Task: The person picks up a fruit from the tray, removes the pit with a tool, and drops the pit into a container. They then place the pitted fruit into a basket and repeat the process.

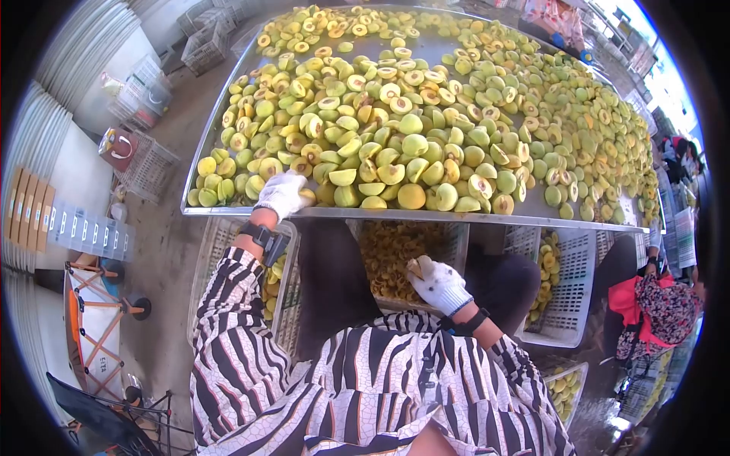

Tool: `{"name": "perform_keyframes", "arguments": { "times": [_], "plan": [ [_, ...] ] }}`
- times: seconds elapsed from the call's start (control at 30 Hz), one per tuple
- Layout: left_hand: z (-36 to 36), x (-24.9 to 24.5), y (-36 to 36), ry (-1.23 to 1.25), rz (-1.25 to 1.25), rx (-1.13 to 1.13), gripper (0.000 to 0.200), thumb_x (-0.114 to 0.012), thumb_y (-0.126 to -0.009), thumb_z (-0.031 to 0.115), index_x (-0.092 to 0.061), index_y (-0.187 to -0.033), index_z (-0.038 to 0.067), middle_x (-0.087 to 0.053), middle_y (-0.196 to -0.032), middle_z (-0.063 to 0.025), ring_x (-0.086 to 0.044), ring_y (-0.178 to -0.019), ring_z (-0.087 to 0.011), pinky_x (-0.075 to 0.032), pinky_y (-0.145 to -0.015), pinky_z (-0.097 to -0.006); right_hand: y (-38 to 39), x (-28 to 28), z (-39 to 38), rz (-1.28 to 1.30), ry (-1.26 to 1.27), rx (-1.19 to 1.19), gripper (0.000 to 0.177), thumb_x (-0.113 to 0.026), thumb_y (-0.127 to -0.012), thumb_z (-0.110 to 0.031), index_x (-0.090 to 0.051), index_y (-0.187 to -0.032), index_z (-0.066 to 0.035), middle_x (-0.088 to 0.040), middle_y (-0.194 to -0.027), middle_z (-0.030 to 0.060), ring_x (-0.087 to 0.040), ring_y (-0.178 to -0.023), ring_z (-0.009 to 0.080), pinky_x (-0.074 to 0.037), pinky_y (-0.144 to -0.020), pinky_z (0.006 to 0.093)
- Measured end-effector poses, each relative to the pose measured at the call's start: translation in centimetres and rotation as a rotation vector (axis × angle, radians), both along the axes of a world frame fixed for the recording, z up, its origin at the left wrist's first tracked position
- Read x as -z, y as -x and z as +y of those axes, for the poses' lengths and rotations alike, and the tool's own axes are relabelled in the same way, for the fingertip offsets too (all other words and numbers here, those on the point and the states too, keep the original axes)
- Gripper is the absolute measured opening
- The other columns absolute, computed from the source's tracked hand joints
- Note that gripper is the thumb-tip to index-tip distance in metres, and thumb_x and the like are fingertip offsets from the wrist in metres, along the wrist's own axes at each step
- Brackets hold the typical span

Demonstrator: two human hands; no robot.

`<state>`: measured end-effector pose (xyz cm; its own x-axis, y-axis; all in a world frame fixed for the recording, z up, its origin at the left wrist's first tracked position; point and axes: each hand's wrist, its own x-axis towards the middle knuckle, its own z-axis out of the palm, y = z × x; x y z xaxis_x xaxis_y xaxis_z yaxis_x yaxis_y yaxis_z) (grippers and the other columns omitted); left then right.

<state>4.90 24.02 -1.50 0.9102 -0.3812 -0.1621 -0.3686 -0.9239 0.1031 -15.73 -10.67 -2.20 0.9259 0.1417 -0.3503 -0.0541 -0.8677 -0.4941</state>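
Halved green-yellow fruits (411, 124), many with brown pits or hollows showing, lie heaped on a metal table (426, 215). My left hand (283, 195), in a white glove, reaches over the table's near edge, its fingers curled against a fruit half (306, 197). My right hand (439, 285), gloved too, is in front of my body above a crate of brown pieces (395, 251). Its fingers are closed around a small brownish piece (416, 267), which is partly hidden by the glove.
Below the table, a crate (204, 266) at the left and a white crate (582, 281) at the right hold fruit halves. A co-worker in a patterned top (669, 308) is at the right. Stacked crates and a folding wagon (99, 327) are at the left.
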Motion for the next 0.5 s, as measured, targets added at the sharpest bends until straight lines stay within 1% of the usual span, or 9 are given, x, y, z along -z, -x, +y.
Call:
{"name": "perform_keyframes", "arguments": {
  "times": [0.03, 0.13, 0.17, 0.2, 0.27, 0.33, 0.4, 0.43, 0.5],
  "plan": [
    [0.1, 0.2, 0.4, 0.072, -0.042, -0.056, 0.037, -0.069, -0.081, 0.033, -0.068, -0.108, 0.007, -0.068, -0.104, -0.0158, -0.065, -0.100, -0.0358, -0.051, -0.089, -0.0448, 0.2, 0.5, 0.1, -0.037, -0.033, 0.025, 0.032, -0.061, -0.092, -0.040, -0.060, -0.104, -0.010, -0.069, -0.087, 0.0240, -0.067, -0.085, 0.0429, -0.053, -0.076, 0.0531],
    [-0.2, -0.4, 2.9, 0.642, -0.069, -0.375, 0.037, -0.069, -0.087, 0.032, -0.066, -0.109, 0.002, -0.069, -0.096, -0.0130, -0.067, -0.093, -0.0298, -0.053, -0.083, -0.0408, 0.2, 0.3, 0.2, -0.024, -0.066, 0.111, 0.034, -0.062, -0.091, -0.041, -0.059, -0.105, -0.010, -0.070, -0.091, 0.0243, -0.067, -0.089, 0.0445, -0.053, -0.079, 0.0521],
    [-0.9, -1.2, 4.0, 0.929, 0.057, -0.517, 0.033, -0.067, -0.090, 0.029, -0.066, -0.108, 0.002, -0.067, -0.090, -0.0100, -0.066, -0.083, -0.0235, -0.054, -0.072, -0.0371, 0.2, -0.1, 0.3, -0.030, -0.155, 0.173, 0.036, -0.063, -0.091, -0.041, -0.059, -0.107, -0.010, -0.070, -0.096, 0.0247, -0.066, -0.094, 0.0458, -0.053, -0.082, 0.0511],
    [-1.8, -0.6, 5.0, 1.299, 0.191, -0.587, 0.032, -0.067, -0.090, 0.029, -0.066, -0.108, 0.003, -0.066, -0.089, -0.0092, -0.065, -0.080, -0.0224, -0.053, -0.068, -0.0362, 0.1, -1.2, 0.5, 0.034, -0.204, 0.257, 0.036, -0.063, -0.091, -0.041, -0.059, -0.110, -0.011, -0.069, -0.101, 0.0248, -0.065, -0.097, 0.0459, -0.052, -0.083, 0.0496],
    [-3.6, 1.0, 6.9, 2.040, 0.481, -0.697, 0.028, -0.066, -0.090, 0.027, -0.066, -0.107, 0.005, -0.065, -0.086, -0.0075, -0.062, -0.074, -0.0202, -0.050, -0.061, -0.0343, -0.6, -3.0, 0.9, 0.036, -0.291, 0.264, 0.037, -0.063, -0.091, -0.041, -0.060, -0.112, -0.011, -0.069, -0.104, 0.0244, -0.065, -0.100, 0.0456, -0.052, -0.085, 0.0483],
    [-6.5, 1.0, 8.3, 2.184, 0.681, -0.674, 0.028, -0.060, -0.090, 0.027, -0.066, -0.107, 0.005, -0.063, -0.082, -0.0063, -0.058, -0.066, -0.0197, -0.043, -0.053, -0.0309, -0.9, -4.3, 1.5, -0.016, -0.320, 0.216, 0.038, -0.062, -0.091, -0.042, -0.060, -0.113, -0.012, -0.069, -0.104, 0.0232, -0.065, -0.100, 0.0444, -0.052, -0.085, 0.0492],
    [-9.5, -0.3, 10.2, 2.279, 0.872, -0.693, 0.031, -0.060, -0.093, 0.031, -0.063, -0.108, 0.003, -0.061, -0.081, -0.0053, -0.055, -0.066, -0.0187, -0.042, -0.055, -0.0307, -1.1, -6.3, 2.5, -0.076, -0.309, 0.169, 0.039, -0.061, -0.091, -0.044, -0.061, -0.114, -0.012, -0.070, -0.105, 0.0225, -0.066, -0.101, 0.0439, -0.052, -0.085, 0.0496],
    [-10.8, -0.6, 11.0, 2.264, 0.887, -0.698, 0.034, -0.058, -0.095, 0.033, -0.063, -0.108, 0.002, -0.061, -0.083, -0.0058, -0.056, -0.067, -0.0193, -0.044, -0.056, -0.0313, -0.9, -8.5, 3.3, -0.081, -0.241, 0.168, 0.038, -0.063, -0.091, -0.041, -0.063, -0.114, -0.011, -0.070, -0.105, 0.0200, -0.067, -0.099, 0.0402, -0.052, -0.086, 0.0443],
    [-13.4, -1.3, 12.3, 2.267, 0.904, -0.761, 0.042, -0.052, -0.100, 0.039, -0.062, -0.109, -0.001, -0.063, -0.088, -0.0083, -0.060, -0.073, -0.0221, -0.051, -0.063, -0.0345, -0.9, -9.2, 3.9, -0.044, -0.205, 0.158, 0.041, -0.061, -0.092, -0.043, -0.062, -0.116, -0.011, -0.069, -0.108, 0.0216, -0.066, -0.102, 0.0426, -0.052, -0.088, 0.0460]
  ]
}}
